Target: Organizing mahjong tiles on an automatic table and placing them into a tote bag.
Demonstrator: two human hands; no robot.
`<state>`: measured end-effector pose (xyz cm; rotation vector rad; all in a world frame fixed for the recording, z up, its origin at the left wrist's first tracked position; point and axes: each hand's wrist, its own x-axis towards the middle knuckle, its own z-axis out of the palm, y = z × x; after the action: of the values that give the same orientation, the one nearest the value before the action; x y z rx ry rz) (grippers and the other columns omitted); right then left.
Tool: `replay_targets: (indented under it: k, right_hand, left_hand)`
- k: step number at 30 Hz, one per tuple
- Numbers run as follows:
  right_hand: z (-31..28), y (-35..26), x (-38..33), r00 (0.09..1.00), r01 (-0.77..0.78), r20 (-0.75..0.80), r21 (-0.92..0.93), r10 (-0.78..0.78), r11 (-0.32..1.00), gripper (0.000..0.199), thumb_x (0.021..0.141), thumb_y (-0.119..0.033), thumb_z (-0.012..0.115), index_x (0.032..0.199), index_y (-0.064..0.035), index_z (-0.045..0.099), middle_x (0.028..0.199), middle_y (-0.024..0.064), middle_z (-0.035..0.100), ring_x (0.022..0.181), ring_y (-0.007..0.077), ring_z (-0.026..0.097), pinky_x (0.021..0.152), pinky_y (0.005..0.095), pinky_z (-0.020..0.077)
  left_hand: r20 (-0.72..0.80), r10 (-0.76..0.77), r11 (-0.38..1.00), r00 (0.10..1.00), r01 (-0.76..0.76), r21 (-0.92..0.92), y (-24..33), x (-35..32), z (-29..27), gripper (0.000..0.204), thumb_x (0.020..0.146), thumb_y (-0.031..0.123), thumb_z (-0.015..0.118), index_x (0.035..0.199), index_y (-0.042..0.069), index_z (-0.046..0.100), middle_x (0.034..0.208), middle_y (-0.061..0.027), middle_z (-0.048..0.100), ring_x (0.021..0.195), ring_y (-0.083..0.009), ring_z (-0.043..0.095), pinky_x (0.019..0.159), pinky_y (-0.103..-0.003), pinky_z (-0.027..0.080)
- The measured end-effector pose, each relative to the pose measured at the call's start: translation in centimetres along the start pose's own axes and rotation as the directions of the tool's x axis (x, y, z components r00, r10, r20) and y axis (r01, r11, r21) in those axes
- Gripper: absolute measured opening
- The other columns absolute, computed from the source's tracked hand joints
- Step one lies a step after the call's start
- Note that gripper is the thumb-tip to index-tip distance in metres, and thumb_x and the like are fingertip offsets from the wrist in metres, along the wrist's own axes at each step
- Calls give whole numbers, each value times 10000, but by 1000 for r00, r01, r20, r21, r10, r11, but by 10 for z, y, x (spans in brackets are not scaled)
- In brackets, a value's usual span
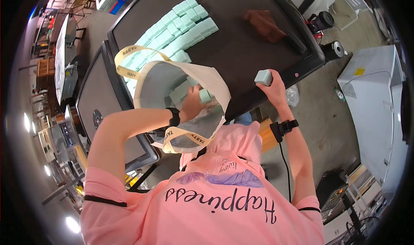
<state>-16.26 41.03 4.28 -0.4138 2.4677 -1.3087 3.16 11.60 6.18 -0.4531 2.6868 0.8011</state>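
The step in hand looks like loading: small mint-green boxes are going from the dark table (241, 50) into a cream canvas tote bag (213, 83) that stands open at the table's near edge, its yellow printed straps (129, 59) falling to the left and front. The left hand (192, 101) is reached down inside the bag's mouth, fingers curled round one mint-green box (205, 95) that sits among a few others already in the bag; the grip seems closed on it, though the bag's rim hides part of the palm. The right hand (271, 86) is raised just off the table's right edge and has a grey-green box (263, 77) pinched between thumb and fingers — firmly closed, the box well clear of the bag. A large block of the same boxes (174, 33) lies in neat rows across the far left of the table, so by my reckoning much of the lot is not yet in the bag. A brown cloth (264, 24) lies apart at the far right. The next move, as I judge it, calls for the left hand to let go and come out without dragging the soft rim shut — then the right-hand box needs carrying over the rim and setting down flat beside the others.
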Motion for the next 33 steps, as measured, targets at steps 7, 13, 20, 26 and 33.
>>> replay_targets:
  k: [7, 13, 20, 26, 33]
  right_hand:
    - [-4, -16, 4, 999, 36, -7, -30, -36, 999, 569, 745, -174, 847, 1232, -28, 589, 1194, 161, 645, 1106, 353, 641, 944, 407, 515]
    - [-2, -22, -2, 1000, 30, -1, -23, -30, 999, 569, 745, -167, 849, 1230, -24, 588, 1182, 161, 650, 1101, 351, 642, 943, 407, 515]
    - [-8, -41, -3, 999, 36, 14, -12, -36, 999, 570, 738, -147, 858, 1226, -24, 591, 1173, 159, 657, 1097, 332, 648, 942, 404, 515]
    - [-33, -128, 46, 942, 327, 41, 133, -334, 936, 550, 754, -101, 849, 1235, -22, 594, 1146, 124, 668, 1057, 264, 661, 927, 369, 515]
    - [-28, -329, 52, 685, 709, 167, 67, -709, 701, 564, 774, -151, 834, 1270, -51, 586, 1186, 149, 662, 1079, 328, 658, 931, 383, 518]
  left_hand:
    - [893, -104, 992, 439, -16, 124, 10, 25, -28, 381, 857, 189, 664, 1164, -36, 664, 1173, -237, 684, 1075, -365, 642, 894, -451, 506]
    - [727, 166, 985, 667, -73, -158, 3, 25, 10, 331, 906, 216, 638, 1198, 63, 662, 1165, -198, 693, 1042, -332, 667, 911, -446, 513]
    - [711, 214, 971, 670, -226, -79, -6, 37, 11, 391, 977, 353, 550, 1222, 63, 642, 1155, -202, 684, 1037, -383, 659, 928, -475, 507]
    - [762, 62, 961, 645, -245, 128, 45, 10, -115, 420, 968, 373, 523, 1124, 40, 725, 1073, -199, 727, 1000, -387, 673, 875, -467, 510]
    - [465, 348, 937, 814, -290, -193, 62, -108, -226, 344, 1029, 282, 535, 1258, 67, 675, 1126, -191, 713, 1040, -393, 659, 912, -465, 514]
